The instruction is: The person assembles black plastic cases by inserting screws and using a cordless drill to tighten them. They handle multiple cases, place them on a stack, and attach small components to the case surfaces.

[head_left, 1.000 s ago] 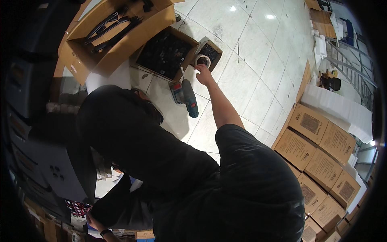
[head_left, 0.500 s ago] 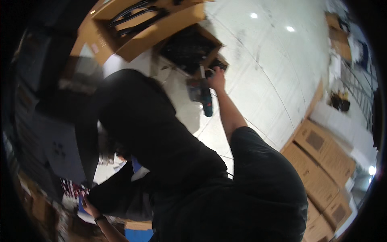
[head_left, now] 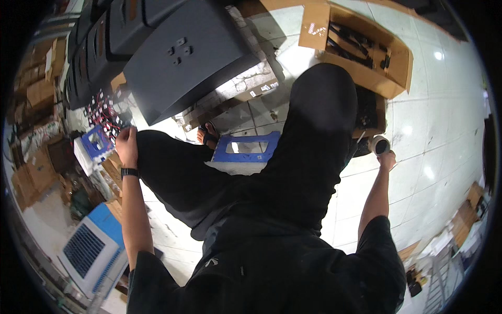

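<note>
My right hand (head_left: 386,160) is closed on the near edge of a round, pale-rimmed thing (head_left: 380,145) with a dark inside; whether it is a cup or a tape roll I cannot tell. It is just right of a dark-filled carton (head_left: 380,116), partly hidden by my right leg. My left hand (head_left: 126,147) is beside my left knee, fingers drawn together; what they pinch, if anything, is too small to see. Next to it lies a pile of red and black wires with white connectors (head_left: 106,112), and a blue frame-shaped panel (head_left: 97,142).
A large dark grey moulded panel (head_left: 196,60) lies at the upper left on a wrapped stack. A second blue panel (head_left: 246,148) is between my legs near a sandalled foot (head_left: 208,134). An open carton (head_left: 389,78) holds black parts. A blue-and-white cooler-like unit (head_left: 86,246) stands lower left.
The view has swung round, bringing both arms into fuller sight. My right hand now grips the round thing; the power drill seen beside it earlier is out of sight. My left hand remains by the wires.
</note>
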